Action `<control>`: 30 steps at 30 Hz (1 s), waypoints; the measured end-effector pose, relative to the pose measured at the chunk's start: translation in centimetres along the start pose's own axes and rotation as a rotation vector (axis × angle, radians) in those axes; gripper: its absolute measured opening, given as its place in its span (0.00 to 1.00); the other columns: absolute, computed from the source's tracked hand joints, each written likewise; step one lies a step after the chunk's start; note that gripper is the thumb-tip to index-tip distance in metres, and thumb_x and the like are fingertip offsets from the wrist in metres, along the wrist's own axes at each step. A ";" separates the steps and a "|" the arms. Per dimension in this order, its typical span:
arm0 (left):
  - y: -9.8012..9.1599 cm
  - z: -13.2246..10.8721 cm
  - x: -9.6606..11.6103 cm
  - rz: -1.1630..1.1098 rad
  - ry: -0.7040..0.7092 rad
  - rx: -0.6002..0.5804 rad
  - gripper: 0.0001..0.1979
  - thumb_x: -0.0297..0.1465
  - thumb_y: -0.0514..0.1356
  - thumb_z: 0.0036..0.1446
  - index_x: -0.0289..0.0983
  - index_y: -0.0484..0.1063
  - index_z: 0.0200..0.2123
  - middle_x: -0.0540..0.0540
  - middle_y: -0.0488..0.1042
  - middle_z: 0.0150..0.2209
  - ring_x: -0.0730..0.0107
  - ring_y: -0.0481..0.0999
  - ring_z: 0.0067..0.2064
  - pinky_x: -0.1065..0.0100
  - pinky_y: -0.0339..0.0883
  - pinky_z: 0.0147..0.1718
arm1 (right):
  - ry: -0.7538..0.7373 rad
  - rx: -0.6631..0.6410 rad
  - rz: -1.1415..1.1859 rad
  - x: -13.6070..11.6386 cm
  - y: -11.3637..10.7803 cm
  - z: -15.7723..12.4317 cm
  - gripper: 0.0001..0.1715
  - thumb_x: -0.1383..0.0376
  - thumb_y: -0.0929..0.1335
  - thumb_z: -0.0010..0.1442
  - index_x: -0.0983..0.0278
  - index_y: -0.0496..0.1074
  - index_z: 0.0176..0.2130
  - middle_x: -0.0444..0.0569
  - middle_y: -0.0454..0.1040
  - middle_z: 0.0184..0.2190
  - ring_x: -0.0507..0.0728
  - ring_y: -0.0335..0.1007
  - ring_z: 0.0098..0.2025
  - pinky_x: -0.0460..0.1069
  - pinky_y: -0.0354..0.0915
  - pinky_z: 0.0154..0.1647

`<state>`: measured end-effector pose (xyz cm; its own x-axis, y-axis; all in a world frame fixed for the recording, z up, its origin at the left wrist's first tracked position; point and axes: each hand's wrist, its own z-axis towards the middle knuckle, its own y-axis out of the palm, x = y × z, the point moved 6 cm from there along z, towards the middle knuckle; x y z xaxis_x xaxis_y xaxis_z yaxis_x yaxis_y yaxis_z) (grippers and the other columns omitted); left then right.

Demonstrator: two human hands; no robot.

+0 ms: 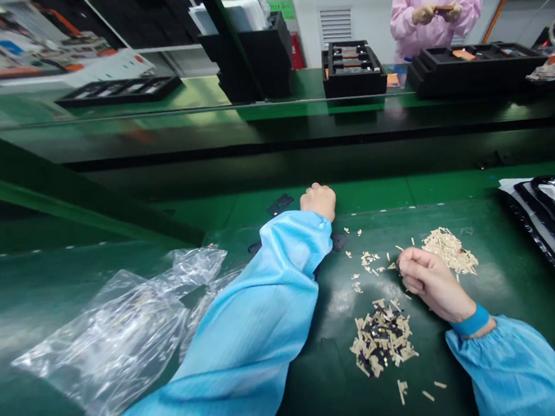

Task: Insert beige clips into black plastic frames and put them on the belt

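My left hand (319, 201) reaches to the far part of the green table, its fingers curled down and closed. Whatever it may hold is hidden beneath it. Near it lie a flat black piece (280, 204) and another dark piece (338, 241), partly behind the blue sleeve. My right hand (431, 283) pinches a small dark piece (399, 265), too small to name. Just beyond that hand lies a heap of small pale strips (451, 250). Closer to me is a mixed pile of pale strips and dark bits (382, 340). Loose pale bits (369, 259) are scattered between the hands.
Clear plastic bags (127, 327) lie at left, beside my left sleeve. A black-edged white stack (553, 220) sits at right. A green post (59, 183) slants in from the left. Behind the ledge are black trays (354, 86) and a person in pink (439, 3).
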<state>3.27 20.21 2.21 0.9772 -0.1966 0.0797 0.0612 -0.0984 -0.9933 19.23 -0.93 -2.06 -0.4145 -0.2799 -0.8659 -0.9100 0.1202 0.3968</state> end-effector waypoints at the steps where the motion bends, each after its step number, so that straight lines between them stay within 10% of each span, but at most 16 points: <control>1: -0.2 0.0 -0.2 -0.009 0.015 0.007 0.20 0.19 0.56 0.57 0.25 0.74 0.53 0.25 0.72 0.54 0.41 0.74 0.55 0.52 0.70 0.50 | -0.007 0.009 -0.012 0.0 0.0 0.0 0.17 0.56 0.78 0.51 0.63 0.71 0.29 0.35 0.56 0.18 0.45 0.41 0.18 0.44 0.41 0.19; 9: -0.8 -3.2 -1.9 -0.468 0.147 0.045 0.06 0.33 0.58 0.63 0.39 0.74 0.39 0.44 0.80 0.39 0.58 0.81 0.44 0.63 0.72 0.44 | -0.153 0.091 -0.203 0.1 -0.3 0.0 0.19 0.53 0.77 0.53 0.63 0.70 0.29 0.36 0.60 0.19 0.47 0.48 0.20 0.45 0.45 0.21; 12: 1.1 -7.1 0.2 -1.053 0.218 -0.118 0.07 0.35 0.60 0.60 0.38 0.68 0.34 0.50 0.75 0.30 0.68 0.78 0.29 0.69 0.71 0.29 | -0.175 0.112 -0.274 -0.3 0.0 -0.3 0.19 0.52 0.76 0.53 0.63 0.71 0.29 0.36 0.59 0.18 0.47 0.48 0.20 0.45 0.47 0.21; 17: 4.4 -12.0 3.8 -1.414 0.186 -0.335 0.17 0.41 0.64 0.55 0.39 0.59 0.29 0.56 0.67 0.23 0.72 0.77 0.23 0.73 0.69 0.22 | -0.223 0.204 -0.414 -0.8 0.2 -0.8 0.15 0.55 0.75 0.53 0.62 0.71 0.29 0.40 0.64 0.20 0.50 0.53 0.22 0.45 0.51 0.22; 24: 5.3 -13.3 4.0 -1.360 0.104 -0.259 0.20 0.43 0.62 0.57 0.41 0.54 0.26 0.61 0.61 0.15 0.77 0.67 0.14 0.78 0.50 0.13 | -0.242 0.232 -0.592 -0.7 0.4 -1.4 0.08 0.61 0.73 0.55 0.62 0.72 0.29 0.41 0.66 0.22 0.51 0.54 0.23 0.47 0.52 0.23; 30: 4.5 -13.7 3.7 -1.300 0.162 -0.115 0.19 0.40 0.60 0.58 0.41 0.52 0.25 0.61 0.58 0.14 0.79 0.64 0.14 0.77 0.53 0.17 | -0.235 0.229 -0.685 -0.8 0.6 -1.5 0.06 0.64 0.71 0.55 0.62 0.72 0.29 0.40 0.66 0.20 0.50 0.53 0.21 0.46 0.51 0.22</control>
<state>4.36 5.71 -0.78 0.1827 -0.0093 0.9831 0.9072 -0.3839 -0.1722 19.06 -2.06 -0.65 0.2765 -0.1560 -0.9483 -0.9326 0.1946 -0.3040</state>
